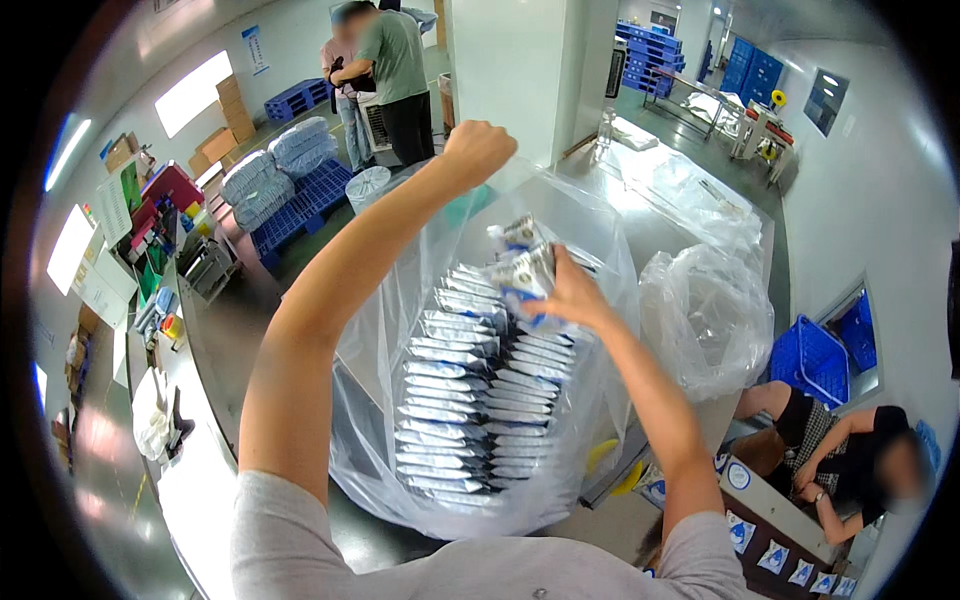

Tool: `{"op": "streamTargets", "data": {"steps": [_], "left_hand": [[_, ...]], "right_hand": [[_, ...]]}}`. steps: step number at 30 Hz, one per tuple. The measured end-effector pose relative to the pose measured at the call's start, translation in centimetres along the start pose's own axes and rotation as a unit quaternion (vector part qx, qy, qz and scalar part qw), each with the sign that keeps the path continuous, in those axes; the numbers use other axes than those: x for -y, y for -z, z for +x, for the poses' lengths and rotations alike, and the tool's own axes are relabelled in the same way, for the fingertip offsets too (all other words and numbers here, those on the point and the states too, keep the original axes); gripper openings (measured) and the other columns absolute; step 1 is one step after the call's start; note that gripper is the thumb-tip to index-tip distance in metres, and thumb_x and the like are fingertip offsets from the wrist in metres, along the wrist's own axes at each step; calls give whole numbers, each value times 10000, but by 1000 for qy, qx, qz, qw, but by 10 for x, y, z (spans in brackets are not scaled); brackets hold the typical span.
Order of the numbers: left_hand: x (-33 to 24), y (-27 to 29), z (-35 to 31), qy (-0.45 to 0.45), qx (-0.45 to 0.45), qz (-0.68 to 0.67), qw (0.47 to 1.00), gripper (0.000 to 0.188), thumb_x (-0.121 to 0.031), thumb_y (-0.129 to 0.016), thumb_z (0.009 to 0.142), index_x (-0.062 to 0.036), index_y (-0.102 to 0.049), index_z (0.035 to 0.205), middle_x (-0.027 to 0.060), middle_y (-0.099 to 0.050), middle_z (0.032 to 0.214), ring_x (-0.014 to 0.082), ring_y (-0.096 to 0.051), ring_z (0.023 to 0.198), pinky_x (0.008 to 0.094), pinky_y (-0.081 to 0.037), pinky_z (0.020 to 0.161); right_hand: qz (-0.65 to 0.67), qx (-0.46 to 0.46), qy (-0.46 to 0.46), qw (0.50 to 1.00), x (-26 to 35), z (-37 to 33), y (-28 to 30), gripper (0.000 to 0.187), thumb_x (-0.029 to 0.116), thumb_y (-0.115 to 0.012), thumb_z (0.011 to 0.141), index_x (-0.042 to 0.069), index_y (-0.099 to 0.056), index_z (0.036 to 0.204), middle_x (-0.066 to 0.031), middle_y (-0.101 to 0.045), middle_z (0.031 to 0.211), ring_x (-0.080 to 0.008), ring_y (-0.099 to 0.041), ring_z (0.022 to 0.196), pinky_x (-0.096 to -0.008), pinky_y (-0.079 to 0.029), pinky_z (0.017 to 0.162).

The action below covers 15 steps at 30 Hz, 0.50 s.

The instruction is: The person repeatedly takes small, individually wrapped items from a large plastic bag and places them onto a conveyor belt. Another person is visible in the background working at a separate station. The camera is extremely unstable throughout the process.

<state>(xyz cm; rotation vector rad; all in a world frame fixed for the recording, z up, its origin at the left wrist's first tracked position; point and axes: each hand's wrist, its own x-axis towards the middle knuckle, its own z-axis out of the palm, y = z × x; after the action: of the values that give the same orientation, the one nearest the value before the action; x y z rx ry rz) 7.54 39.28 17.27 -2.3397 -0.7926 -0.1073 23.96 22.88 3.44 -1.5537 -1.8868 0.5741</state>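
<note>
On a grey worktop (650, 225), a clear plastic bag (368, 475) holds flat silver packets (440, 400) edge-on, apparently saving space. The right grip (577, 295) clasps silver-and-blue packets (525, 268) above them; the left grip (482, 150) is fisted, contents indeterminable.

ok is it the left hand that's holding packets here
No, the right hand has the packets in its grip, while the left hand is a closed fist raised apart from them.

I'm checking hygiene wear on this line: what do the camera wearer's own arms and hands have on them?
Short, plain light-grey sleeves end above the elbows, leaving both forearms bare. Neither the left hand nor the right hand wears a glove. No watch or bracelet shows; the right fingers are too blurred to rule out rings.
</note>
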Motion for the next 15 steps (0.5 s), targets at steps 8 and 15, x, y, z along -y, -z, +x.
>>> {"op": "streamTargets", "data": {"steps": [8,15], "left_hand": [[7,13,1,-36,19,-22,999,62,-99,-623,766,-90,-653,819,97,-682,805,268,-686,788,349,-543,639],[-2,17,-16,-52,11,-54,997,84,-70,-648,724,-75,-643,808,96,-669,766,276,-682,768,363,-532,620]], "right_hand": [[-393,164,-20,905,-38,159,-89,917,392,-844,493,54,-454,1250,-165,-547,1213,-315,-538,1126,-518,-399,939],[-153,67,39,985,-75,140,-93,776,470,-635,770,36,-375,1358,-136,-446,1372,-317,-415,1257,-524,-317,1022]]}}
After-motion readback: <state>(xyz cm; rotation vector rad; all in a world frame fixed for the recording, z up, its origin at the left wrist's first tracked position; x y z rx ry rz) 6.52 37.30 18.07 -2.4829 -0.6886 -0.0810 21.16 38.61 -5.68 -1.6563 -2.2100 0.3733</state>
